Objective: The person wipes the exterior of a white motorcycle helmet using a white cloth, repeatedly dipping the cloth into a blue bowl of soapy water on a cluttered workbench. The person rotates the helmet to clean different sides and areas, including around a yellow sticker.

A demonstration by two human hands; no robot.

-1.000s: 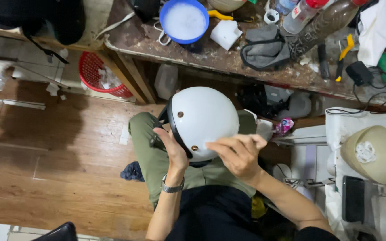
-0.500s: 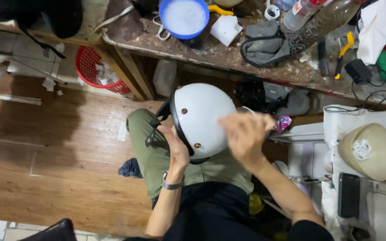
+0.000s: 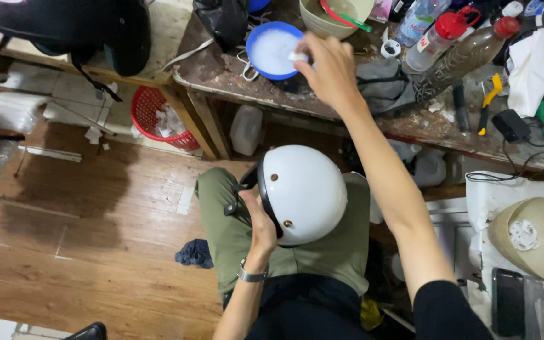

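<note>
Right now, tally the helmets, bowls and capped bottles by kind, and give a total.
Helmets: 3, a white helmet on the lap, a black helmet, a beige helmet.
Bowls: 2, a blue bowl, a beige bowl.
Red-capped bottles: 2, a clear bottle, a brown bottle.
Total: 7.

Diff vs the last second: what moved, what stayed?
The right hand left the white helmet, where it was rubbing the shell, and reached up and forward to the blue bowl on the workbench, with a small white piece pinched in its fingertips. The left hand stayed on the helmet's rim, steadying it on the lap. The red basket and the clutter on the bench did not move.
</note>
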